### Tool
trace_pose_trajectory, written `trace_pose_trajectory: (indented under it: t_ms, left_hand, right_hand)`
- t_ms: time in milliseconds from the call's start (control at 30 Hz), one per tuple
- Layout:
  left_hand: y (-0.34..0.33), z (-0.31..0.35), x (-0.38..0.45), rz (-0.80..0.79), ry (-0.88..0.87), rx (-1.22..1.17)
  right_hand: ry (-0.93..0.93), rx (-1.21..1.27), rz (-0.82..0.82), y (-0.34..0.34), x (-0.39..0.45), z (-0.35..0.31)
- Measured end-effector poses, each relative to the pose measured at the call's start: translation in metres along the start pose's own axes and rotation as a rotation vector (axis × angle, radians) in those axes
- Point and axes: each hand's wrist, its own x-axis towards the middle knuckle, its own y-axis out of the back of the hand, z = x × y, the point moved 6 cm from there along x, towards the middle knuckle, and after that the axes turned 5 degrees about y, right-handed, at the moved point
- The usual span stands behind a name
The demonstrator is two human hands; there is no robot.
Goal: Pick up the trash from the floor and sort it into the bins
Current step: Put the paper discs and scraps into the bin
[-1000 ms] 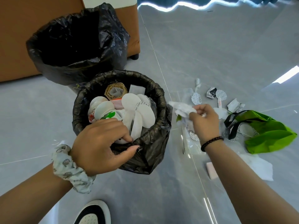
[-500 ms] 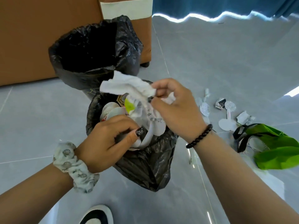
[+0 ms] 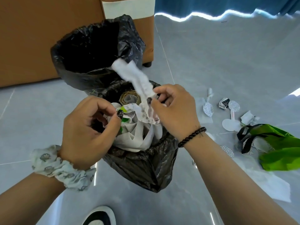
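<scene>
1. Right hand [image 3: 172, 109] pinches a crumpled white tissue [image 3: 136, 78]; left hand [image 3: 87, 127] pinches the wrapper scraps [image 3: 129, 111] beside it.
2. Tissue's long axis runs up and away from the hands toward the far bin [image 3: 84, 51], over the near bin [image 3: 146, 159], which is heaped with paper.
3. More litter [image 3: 230, 124] and a green bag [image 3: 279, 148] lie on the grey tile floor [image 3: 227, 62], nearer the right hand.

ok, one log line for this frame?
left hand: pinches wrapper | right hand: pinches tissue | over near bin | floor trash remains
</scene>
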Motion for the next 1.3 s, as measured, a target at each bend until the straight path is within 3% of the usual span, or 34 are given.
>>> trace_pose_trajectory:
  t_ms: [100, 167, 333, 433, 567, 733, 833, 1067, 1300]
  left_hand:
    - [-0.008, 0.005, 0.002, -0.084, -0.086, 0.097]
    - [-0.018, 0.003, 0.002, -0.202, -0.123, 0.195]
    - [-0.038, -0.016, -0.008, -0.476, -0.029, 0.265]
    - [-0.049, -0.020, -0.013, -0.607, -0.085, 0.367]
    - [-0.062, -0.020, -0.017, -0.732, -0.151, 0.557]
    - [-0.073, -0.020, -0.016, -0.809, -0.102, 0.640]
    - [-0.078, -0.022, -0.018, -0.916, -0.065, 0.680]
    - [-0.103, -0.034, -0.022, -1.213, 0.132, 0.813]
    - [-0.129, -0.038, -0.015, -1.287, 0.159, 0.878]
  right_hand:
    - [0.088, -0.135, -0.212, -0.018, -0.008, -0.002]
    - [0.110, -0.096, -0.208, -0.019, -0.014, -0.004]
    - [-0.062, 0.214, 0.238, 0.035, -0.013, 0.033]
    - [-0.241, 0.090, 0.306, 0.060, -0.019, 0.094]
    - [-0.569, -0.368, 0.030, 0.061, -0.051, 0.190]
    - [-0.761, -0.554, -0.273, 0.035, -0.111, 0.262]
    - [-0.716, -0.685, -0.420, 0.023, -0.134, 0.273]
    - [-0.542, -0.833, -0.536, 0.022, -0.141, 0.268]
    - [-0.463, -0.917, -0.596, 0.019, -0.135, 0.259]
